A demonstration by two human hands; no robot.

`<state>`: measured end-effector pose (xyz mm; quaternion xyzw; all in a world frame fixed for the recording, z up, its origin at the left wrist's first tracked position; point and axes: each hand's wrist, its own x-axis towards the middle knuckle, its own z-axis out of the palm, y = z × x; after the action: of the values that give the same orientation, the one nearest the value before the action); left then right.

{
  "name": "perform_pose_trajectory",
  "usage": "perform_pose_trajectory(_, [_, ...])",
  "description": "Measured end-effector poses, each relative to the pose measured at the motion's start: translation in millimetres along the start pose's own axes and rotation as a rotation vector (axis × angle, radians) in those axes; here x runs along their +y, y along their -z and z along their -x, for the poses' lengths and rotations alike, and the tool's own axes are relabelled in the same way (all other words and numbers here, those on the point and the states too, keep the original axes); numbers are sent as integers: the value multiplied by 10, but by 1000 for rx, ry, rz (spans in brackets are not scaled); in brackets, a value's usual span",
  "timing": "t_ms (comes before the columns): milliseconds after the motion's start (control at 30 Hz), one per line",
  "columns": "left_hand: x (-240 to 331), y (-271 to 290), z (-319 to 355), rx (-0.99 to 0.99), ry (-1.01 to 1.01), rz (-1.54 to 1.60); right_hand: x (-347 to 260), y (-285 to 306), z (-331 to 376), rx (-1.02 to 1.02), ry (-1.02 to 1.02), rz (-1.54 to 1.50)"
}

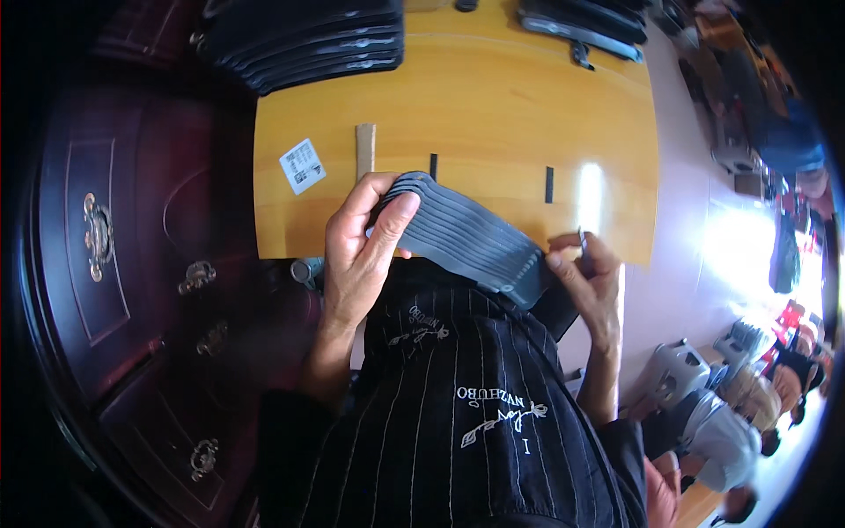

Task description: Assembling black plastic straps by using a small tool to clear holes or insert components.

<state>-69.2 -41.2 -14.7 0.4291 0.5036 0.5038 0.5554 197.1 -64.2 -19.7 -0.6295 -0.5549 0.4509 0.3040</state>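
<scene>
A fanned stack of thin dark grey strips [466, 233], with rounded ends, slants across my lap at the table's near edge. My left hand [363, 229] grips its left end, the thumb lying over the top layers and the fingers underneath. At the lower right end of the stack is my right hand [588, 273], fingers curled and thumb against the corner. A ring sits on one of its fingers. What the strips belong to cannot be made out.
On the yellow wooden table [484, 114] lie a white printed label [302, 165], a brown cardboard strip [365, 151] and two short black strips [549, 185]. Stacked dark flat pieces [326, 44] stand far left, more dark pieces [585, 26] far right. Several people sit at the right.
</scene>
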Motion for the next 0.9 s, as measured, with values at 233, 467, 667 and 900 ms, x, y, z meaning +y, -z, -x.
perform_pose_trajectory(233, [149, -358, -52, -197, -231, -342, -666, -24, -251, -2, 365, 3])
perform_pose_trajectory(467, [224, -485, -56, -224, -477, -380, -815, 93, -223, -139, 215, -120])
perform_pose_trajectory(667, [229, -588, -106, -388, -826, -650, -512, 221, -185, -159, 303, -130])
perform_pose_trajectory(900, [171, -885, 0, -416, -496, -680, -255, 276, -87, -88, 263, -232])
